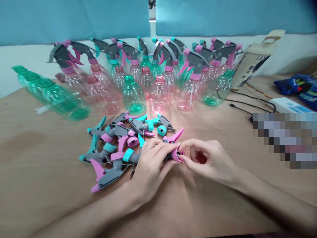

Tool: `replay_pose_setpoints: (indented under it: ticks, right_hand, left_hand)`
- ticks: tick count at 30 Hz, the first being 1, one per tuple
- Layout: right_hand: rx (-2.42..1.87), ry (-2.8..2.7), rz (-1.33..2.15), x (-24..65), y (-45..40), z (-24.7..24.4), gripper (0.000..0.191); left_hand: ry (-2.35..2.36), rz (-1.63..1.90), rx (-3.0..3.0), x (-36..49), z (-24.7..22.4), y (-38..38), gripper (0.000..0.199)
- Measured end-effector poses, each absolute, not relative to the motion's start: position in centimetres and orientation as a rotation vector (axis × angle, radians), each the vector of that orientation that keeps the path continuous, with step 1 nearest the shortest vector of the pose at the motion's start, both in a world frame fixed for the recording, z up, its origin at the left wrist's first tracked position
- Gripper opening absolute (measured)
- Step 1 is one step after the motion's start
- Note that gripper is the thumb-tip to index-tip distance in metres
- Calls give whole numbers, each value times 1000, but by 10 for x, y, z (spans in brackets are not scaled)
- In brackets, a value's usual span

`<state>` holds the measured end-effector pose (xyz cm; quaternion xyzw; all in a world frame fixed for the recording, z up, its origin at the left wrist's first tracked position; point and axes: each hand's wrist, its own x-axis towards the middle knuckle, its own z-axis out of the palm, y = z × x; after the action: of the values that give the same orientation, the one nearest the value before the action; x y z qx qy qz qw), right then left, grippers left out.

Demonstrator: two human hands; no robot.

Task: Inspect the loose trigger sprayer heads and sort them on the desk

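My left hand (pixel 153 162) is closed around a grey trigger spray head with a pink collar (pixel 175 154), its open end turned to the right. My right hand (pixel 208 158) meets it there, thumb and forefinger pinching at the collar's rim. Whether a small part sits between those fingertips cannot be made out. The held head's body is mostly hidden behind my left hand. Beside and behind that hand lies a pile of loose spray heads (pixel 111 175), grey with pink or turquoise triggers and collars.
Behind the pile stand uncapped bottles, among them a green bottle (pixel 133 96) and a pink bottle (pixel 159 96). Several bottles with spray heads (pixel 195 66) fill the back. Green bottles (pixel 59 99) stand at left. A beige tumbler (pixel 255 59), black cable (pixel 247 100) and blue packet (pixel 297 87) are at right.
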<state>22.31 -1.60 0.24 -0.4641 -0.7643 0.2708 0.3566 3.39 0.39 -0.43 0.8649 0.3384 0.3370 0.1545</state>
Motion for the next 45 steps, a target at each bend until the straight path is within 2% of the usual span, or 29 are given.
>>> replay_pose_setpoints:
  ticks: [6, 10, 14, 16, 18, 23, 28, 34, 37, 42, 45]
  right_hand:
    - [-1139, -1935, 389, 215, -24, -5, 11]
    - [-1054, -1955, 430, 216, -23, -6, 16]
    - [-1094, -1931, 543, 218, -22, -8, 36]
    - [-1122, -1953, 571, 216, -23, -9, 41]
    - [-1118, -1987, 564, 214, -24, -9, 38]
    - [-1068, -2011, 482, 212, -22, -4, 28]
    - [-1187, -2043, 334, 225, -4, 12, 21]
    - [-1268, -2229, -197, 233, 36, 31, 23]
    - [-1282, -2345, -337, 216, 50, 37, 24]
    - [-1249, -2534, -162, 183, 53, 35, 51]
    - [-1287, -2471, 7, 182, 51, 28, 59]
  left_hand:
    - [954, 1046, 2407, 34, -3, 4, 25]
    - [984, 967, 2318, 32, 0, 3, 23]
    - [994, 957, 2242, 31, -2, -1, 29]
    - [956, 961, 2199, 31, -6, -3, 37]
    - [920, 973, 2170, 31, -9, -5, 42]
    - [907, 1049, 2167, 32, -5, -8, 33]
    - [864, 1077, 2106, 27, 5, -11, 39]
    - [993, 1069, 2087, 0, 6, -29, 26]
    - [1022, 1111, 2115, -18, 5, -42, 21]
    - [1177, 1176, 2159, -50, 7, -59, 17]
    - [1262, 1230, 2197, -69, 12, -61, 15]
